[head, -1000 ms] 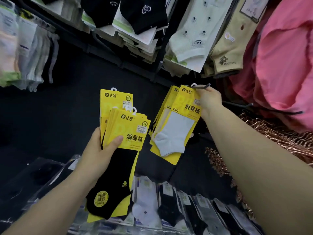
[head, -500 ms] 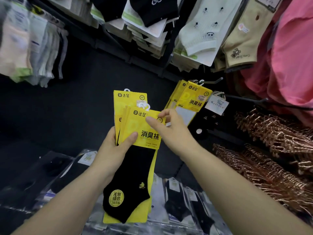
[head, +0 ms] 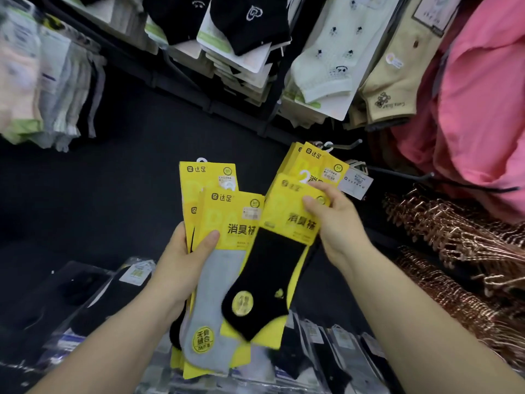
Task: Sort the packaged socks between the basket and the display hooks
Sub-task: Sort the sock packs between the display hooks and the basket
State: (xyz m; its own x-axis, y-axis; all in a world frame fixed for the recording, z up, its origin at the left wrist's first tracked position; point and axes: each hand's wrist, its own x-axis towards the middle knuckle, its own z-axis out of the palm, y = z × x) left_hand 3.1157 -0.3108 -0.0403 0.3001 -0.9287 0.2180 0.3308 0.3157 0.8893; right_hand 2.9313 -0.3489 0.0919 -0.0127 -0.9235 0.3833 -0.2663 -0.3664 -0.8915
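Packaged socks (head: 204,177) on yellow cards, held as a fanned stack in left hand (head: 181,268), thumb pressed across front card, fingers curled behind. Grey sock pack (head: 210,294) at front of stack. Pinched at its top card in right hand (head: 338,228), just right of stack: one black sock pack (head: 272,268), tilted, overlapping the grey one. Farther back, more yellow packs (head: 309,159) hung on display hook (head: 345,145); could not tell whether right fingertips touched them.

Left hand (head: 181,268) and right hand (head: 338,223) are bare; behind each grip, left forearm (head: 113,336) and right forearm (head: 426,322) run uncovered to the frame edge; left thumbnail (head: 212,236) short, plain.
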